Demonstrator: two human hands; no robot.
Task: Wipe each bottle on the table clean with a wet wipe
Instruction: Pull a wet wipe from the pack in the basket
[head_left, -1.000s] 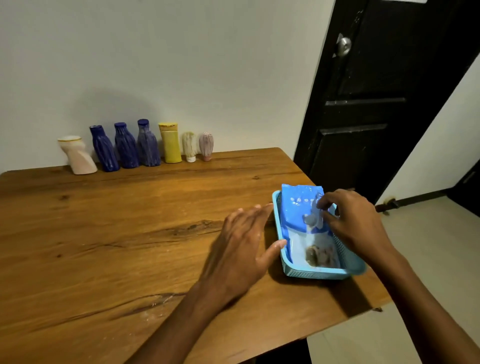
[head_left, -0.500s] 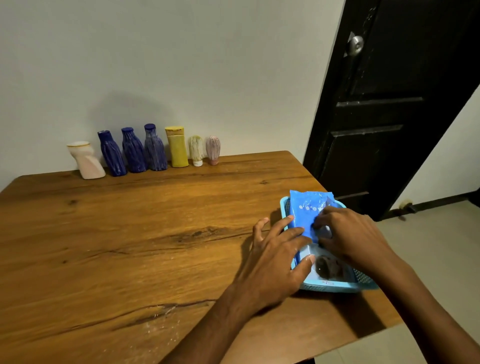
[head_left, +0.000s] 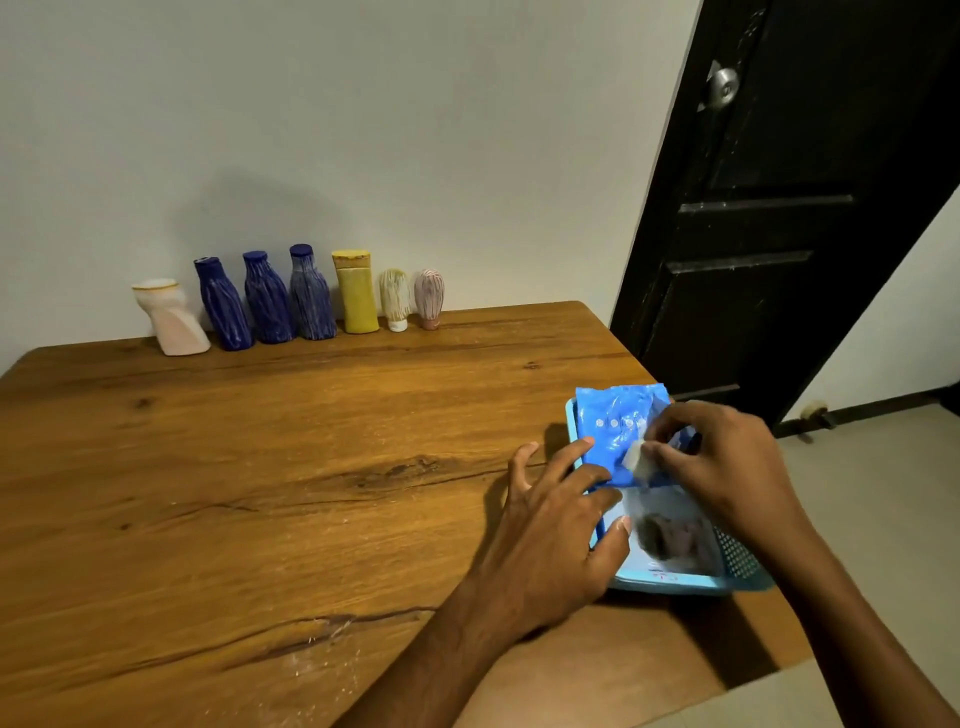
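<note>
Up comes the right hand (head_left: 727, 462) a touch from where it sat half a second back, its grip now pinched on a white wet wipe (head_left: 636, 460) teased out of the blue pack (head_left: 618, 431), while the left hand (head_left: 550, 535) has slid in closer, fingers spread flat and pressing the pack's near-left side down into the light-blue basket (head_left: 675, 584). To do this well, I'd say keep that left palm firm just beside the grip so the pack stays put, and draw the wipe straight up and away so only one sheet comes free. Writing? A row of small white marks sits on the pack just left of the grip, too blurred to read; there's a picture lower down, below the grip, also unclear. Well away from the grip, across the desk (head_left: 260, 493) at the wall, the bottles wait in a row: one pale bottle (head_left: 171, 322), three blue bottles (head_left: 267, 299), a yellow bottle (head_left: 356, 293) and two small striped bottles (head_left: 413, 299), all upright, untouched.
</note>
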